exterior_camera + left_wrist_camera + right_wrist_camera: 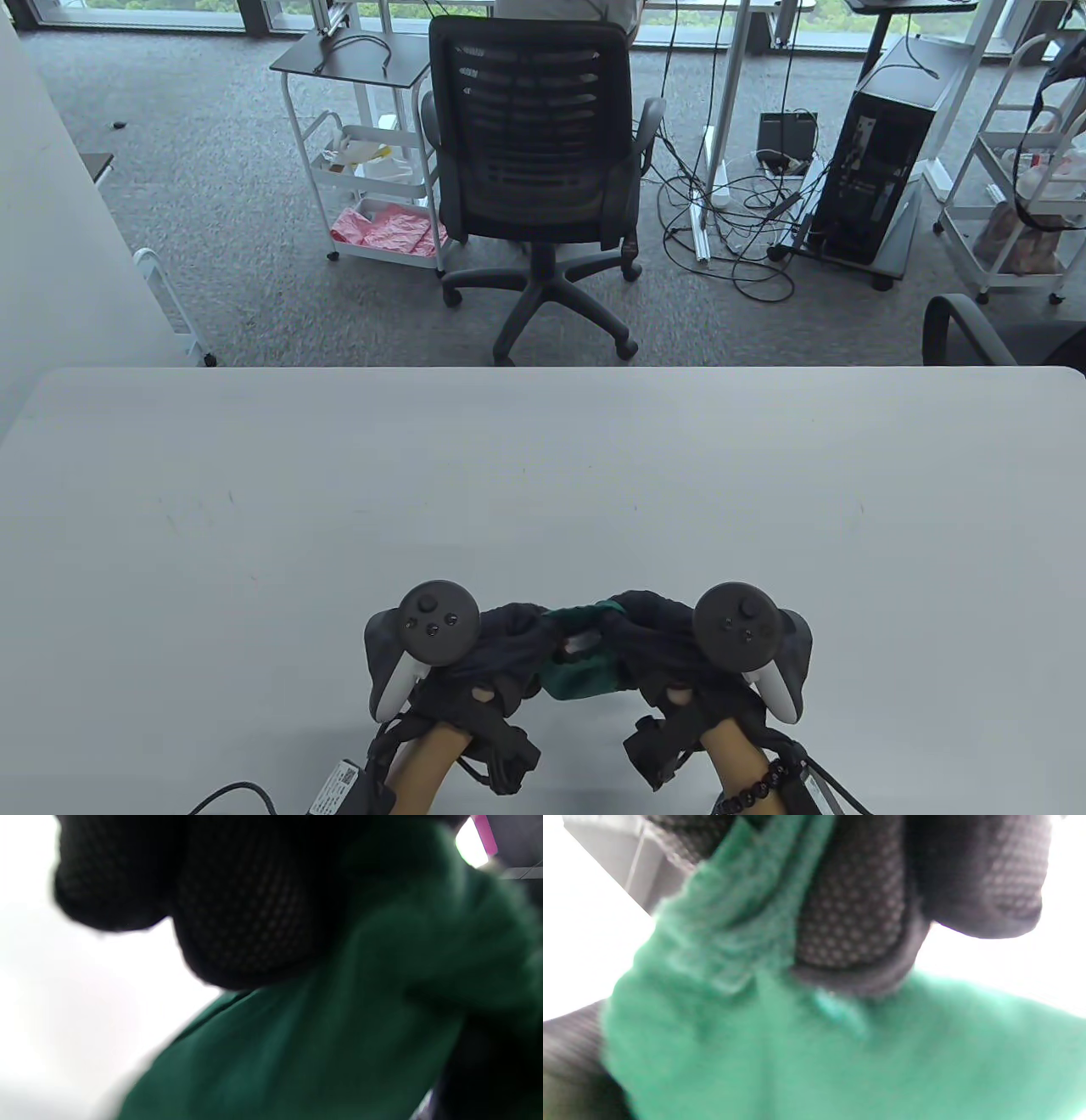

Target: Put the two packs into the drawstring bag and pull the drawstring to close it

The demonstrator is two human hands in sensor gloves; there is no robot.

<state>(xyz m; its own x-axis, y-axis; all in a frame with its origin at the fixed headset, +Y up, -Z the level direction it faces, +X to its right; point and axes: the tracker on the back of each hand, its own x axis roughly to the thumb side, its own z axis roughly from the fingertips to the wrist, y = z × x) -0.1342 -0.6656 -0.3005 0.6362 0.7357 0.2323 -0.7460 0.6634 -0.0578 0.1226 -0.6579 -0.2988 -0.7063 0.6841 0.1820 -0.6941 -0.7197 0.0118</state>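
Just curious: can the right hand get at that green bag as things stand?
Probably yes: the right hand already grips the green bag at one side, the left hand at the other; nothing lies between them.

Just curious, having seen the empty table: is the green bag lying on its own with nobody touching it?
No: both the left hand and right hand grip the green bag between them.

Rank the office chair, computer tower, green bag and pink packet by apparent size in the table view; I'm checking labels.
1. Chair.
2. Tower.
3 and 4. Bag and pink packet: unsure, the hands hide most of the bag, which is nearer.
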